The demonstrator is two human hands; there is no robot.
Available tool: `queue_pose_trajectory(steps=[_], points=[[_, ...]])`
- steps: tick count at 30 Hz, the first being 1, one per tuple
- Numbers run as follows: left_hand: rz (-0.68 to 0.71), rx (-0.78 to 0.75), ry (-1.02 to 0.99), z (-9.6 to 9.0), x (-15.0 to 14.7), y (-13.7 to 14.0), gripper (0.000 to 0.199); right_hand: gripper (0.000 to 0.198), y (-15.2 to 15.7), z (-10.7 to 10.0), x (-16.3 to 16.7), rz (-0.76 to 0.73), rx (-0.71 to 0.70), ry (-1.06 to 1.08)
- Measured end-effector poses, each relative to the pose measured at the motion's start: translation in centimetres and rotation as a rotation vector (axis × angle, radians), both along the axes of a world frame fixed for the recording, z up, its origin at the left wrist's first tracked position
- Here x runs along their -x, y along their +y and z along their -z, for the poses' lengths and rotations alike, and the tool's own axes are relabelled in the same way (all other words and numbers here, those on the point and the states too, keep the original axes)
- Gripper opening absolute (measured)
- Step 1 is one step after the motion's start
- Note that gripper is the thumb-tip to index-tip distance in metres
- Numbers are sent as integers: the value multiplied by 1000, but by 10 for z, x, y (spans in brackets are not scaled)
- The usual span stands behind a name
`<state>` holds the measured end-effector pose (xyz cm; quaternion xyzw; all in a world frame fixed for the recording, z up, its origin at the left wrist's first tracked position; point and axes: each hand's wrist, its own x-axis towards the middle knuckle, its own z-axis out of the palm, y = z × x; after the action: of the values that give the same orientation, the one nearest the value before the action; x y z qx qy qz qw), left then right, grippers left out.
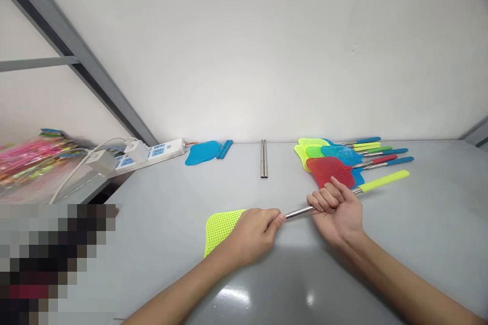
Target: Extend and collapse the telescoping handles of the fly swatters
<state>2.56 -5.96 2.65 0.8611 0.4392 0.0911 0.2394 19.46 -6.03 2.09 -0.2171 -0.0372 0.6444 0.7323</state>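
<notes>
A yellow-green fly swatter (299,212) with a metal shaft lies slantwise across both hands above the table. My left hand (255,233) is closed round the shaft close to the perforated head, covering part of that head. Farther right, my right hand (337,210) wraps the same shaft, palm turned up, just short of the yellow-green grip (385,181). Right behind this hand is a red swatter head (330,170), the front one of a pile of swatters with blue, green and yellow heads.
Two metal tubes (264,160) lie side by side at the table's back. Left of them are blue swatter heads (202,153) and blue grips (224,149). A white power strip (168,149) with plugs runs along the left edge, and plastic-wrapped colourful items (38,157) sit beyond it.
</notes>
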Motion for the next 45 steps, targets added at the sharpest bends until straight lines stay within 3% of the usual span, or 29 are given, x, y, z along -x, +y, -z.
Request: queue_pose_trajectory(steps=[9,19,31,38,45], points=[[3,-117,69,5,-3,-3,40,42,-2,9,3,-44,30,36],[-27,-228,76,2,-4,4,41,31,6,2,-4,-110,55,15],[-52,-369,53,8,-4,8,38,14,10,3,-3,-41,380,-51],[-26,-358,54,6,-5,5,38,22,5,-3,-3,66,241,-54],[17,-300,44,7,-5,5,38,24,4,-1,-6,37,264,40]])
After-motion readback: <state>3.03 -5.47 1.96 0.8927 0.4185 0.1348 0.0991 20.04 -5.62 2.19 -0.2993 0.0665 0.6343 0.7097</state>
